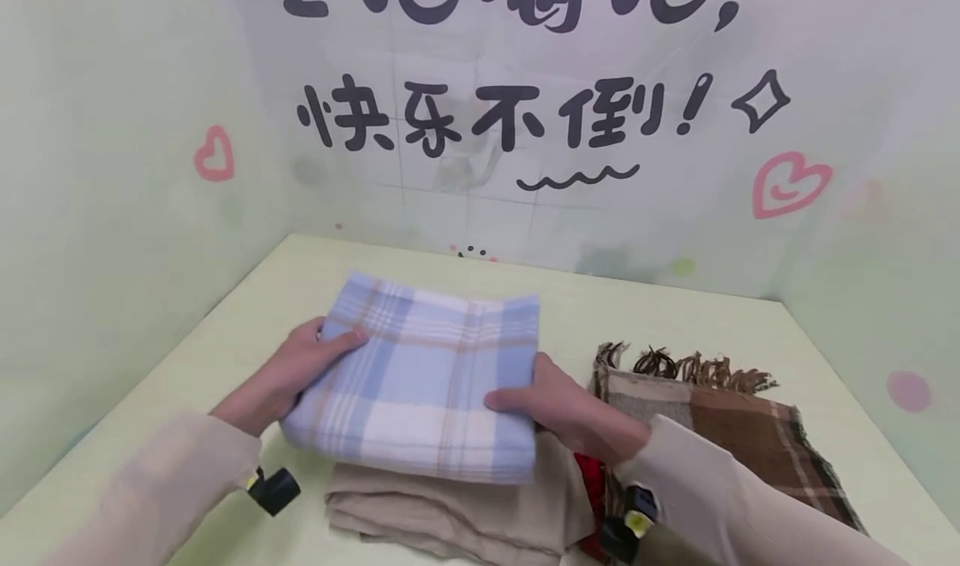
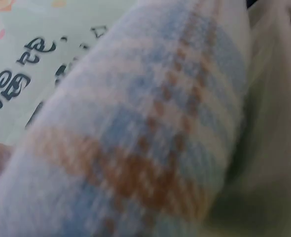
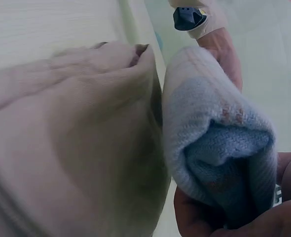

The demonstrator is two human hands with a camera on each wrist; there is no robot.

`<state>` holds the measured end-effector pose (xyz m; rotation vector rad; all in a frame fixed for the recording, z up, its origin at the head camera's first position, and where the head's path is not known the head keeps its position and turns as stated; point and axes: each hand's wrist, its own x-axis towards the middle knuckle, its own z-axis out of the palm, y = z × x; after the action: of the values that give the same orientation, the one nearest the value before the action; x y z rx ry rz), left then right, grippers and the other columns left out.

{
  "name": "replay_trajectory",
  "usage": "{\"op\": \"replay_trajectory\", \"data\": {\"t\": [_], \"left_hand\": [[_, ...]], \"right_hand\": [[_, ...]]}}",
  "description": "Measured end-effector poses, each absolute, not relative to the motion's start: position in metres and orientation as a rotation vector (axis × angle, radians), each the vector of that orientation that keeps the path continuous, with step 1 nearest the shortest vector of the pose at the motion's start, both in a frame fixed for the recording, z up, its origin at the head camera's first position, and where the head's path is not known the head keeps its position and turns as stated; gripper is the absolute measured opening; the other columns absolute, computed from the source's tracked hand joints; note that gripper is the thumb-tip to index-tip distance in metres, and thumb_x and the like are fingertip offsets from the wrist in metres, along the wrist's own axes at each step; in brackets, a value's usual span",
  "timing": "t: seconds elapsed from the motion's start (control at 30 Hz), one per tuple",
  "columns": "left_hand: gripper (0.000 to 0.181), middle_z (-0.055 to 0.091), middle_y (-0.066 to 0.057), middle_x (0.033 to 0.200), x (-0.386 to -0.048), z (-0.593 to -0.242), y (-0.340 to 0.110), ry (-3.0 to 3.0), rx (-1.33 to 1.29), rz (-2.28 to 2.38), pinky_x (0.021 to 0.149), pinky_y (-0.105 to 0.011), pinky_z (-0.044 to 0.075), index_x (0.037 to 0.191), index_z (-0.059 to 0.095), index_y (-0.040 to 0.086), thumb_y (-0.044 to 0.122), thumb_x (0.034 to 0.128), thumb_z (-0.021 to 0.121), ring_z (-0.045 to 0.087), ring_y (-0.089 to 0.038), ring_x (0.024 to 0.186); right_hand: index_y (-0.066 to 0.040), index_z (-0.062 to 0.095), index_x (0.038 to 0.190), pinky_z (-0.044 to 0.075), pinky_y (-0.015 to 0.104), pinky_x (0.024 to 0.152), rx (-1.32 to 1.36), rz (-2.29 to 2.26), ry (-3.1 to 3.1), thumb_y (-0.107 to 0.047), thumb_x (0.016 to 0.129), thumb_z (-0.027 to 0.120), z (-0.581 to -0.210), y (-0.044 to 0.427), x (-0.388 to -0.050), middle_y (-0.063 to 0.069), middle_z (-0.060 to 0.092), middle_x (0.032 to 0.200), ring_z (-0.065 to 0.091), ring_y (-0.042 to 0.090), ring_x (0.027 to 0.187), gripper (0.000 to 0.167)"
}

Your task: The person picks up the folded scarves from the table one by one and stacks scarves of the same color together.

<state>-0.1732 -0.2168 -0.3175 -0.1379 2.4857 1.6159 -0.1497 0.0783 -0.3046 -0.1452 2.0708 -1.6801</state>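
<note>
A folded blue and white plaid scarf with tan stripes hangs between both hands, above a folded beige cloth. My left hand grips its left edge, thumb on top and the other fingers mostly hidden beneath. On the right edge my right hand pinches the scarf, thumb across the upper face. Rolled layers at the end of the scarf show in the right wrist view, beside the beige cloth. Plaid fabric fills most of the left wrist view.
A brown plaid scarf with fringe lies to the right on the pale table. Something red shows between it and the beige cloth. Behind the table stands a wall printed with writing and hearts.
</note>
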Motion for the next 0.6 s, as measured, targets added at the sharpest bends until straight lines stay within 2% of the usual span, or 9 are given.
{"op": "replay_trajectory", "data": {"t": [0.33,0.6], "left_hand": [[0.057,0.059,-0.018,0.112,-0.152,-0.326,-0.177,2.367,-0.094,1.673,0.072,-0.030,0.050,0.130,0.040,-0.004,0.036,0.0926,0.058,0.062,-0.017,0.084],[0.055,0.060,-0.020,0.113,-0.149,-0.339,-0.170,2.442,-0.105,1.574,0.072,-0.030,0.049,0.127,0.043,-0.003,0.035,0.0916,0.059,0.062,-0.019,0.086]], "right_hand": [[0.002,0.035,0.127,0.051,0.039,0.080,0.075,-1.597,2.207,-0.004,0.081,0.072,-0.314,0.118,-0.121,0.020,0.052,0.115,0.058,0.026,0.099,0.059],[0.002,0.035,0.125,0.051,0.038,0.078,0.026,-1.562,2.183,-0.004,0.082,0.071,-0.331,0.126,-0.116,0.020,0.052,0.113,0.058,0.025,0.096,0.056]]}}
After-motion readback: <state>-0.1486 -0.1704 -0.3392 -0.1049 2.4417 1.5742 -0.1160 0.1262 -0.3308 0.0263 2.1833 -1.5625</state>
